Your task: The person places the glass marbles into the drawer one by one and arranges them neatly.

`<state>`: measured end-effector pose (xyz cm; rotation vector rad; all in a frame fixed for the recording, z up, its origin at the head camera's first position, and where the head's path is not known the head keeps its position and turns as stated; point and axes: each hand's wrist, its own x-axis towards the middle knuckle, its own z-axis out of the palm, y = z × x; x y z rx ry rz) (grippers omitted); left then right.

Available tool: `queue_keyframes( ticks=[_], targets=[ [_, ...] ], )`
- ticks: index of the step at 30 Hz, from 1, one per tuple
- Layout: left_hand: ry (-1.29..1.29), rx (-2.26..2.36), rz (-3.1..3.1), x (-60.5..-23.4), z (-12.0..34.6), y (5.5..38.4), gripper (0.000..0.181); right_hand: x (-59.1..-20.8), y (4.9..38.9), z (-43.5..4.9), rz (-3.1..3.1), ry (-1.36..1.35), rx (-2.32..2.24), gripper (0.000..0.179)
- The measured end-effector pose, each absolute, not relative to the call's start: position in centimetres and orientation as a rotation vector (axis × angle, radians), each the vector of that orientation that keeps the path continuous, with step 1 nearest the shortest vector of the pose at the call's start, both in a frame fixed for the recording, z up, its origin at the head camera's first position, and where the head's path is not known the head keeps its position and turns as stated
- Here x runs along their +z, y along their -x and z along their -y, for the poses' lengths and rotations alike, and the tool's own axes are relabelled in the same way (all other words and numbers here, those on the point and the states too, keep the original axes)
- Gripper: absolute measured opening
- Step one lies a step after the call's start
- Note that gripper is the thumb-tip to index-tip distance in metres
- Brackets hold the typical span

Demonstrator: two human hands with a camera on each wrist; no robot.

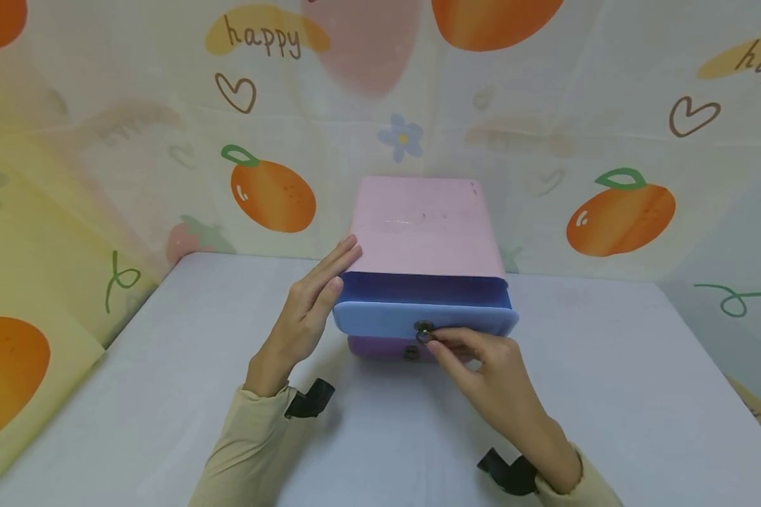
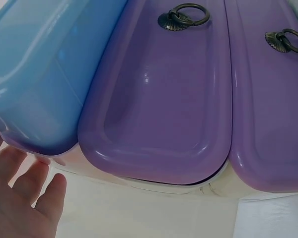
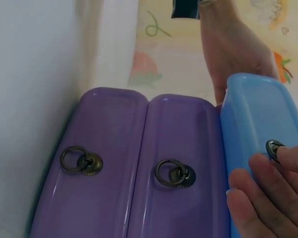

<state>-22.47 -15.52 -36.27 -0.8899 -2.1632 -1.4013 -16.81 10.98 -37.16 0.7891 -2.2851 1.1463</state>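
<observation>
A small pink drawer cabinet (image 1: 425, 225) stands on the table, its top blue drawer (image 1: 380, 320) pulled partly out. My right hand (image 1: 491, 362) pinches the metal ring pull (image 1: 424, 336) on that drawer between thumb and finger. My left hand (image 1: 301, 317) lies flat along the cabinet's left side, fingers straight, beside the blue drawer. Below it are two closed purple drawers, an upper one (image 2: 164, 99) and a lower one (image 2: 273, 114), each with its own bronze ring pull. The right wrist view shows the right fingers (image 3: 268, 198) at the ring.
A white table (image 1: 380, 436) carries the cabinet, close to a backdrop (image 1: 514, 105) printed with oranges, hearts and lettering. A yellow printed cloth (image 1: 32, 253) hangs at the left. Black straps (image 1: 311, 400) show at both wrists.
</observation>
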Motion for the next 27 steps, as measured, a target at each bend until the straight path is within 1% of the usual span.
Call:
queue_keyframes(
  ticks=[27],
  targets=[
    [0.86, -1.376, 2.143, -36.4, 15.5, 22.7, 0.043, -36.7, 18.9, -10.8, 2.345, -0.702, 1.273, 0.014]
  ],
)
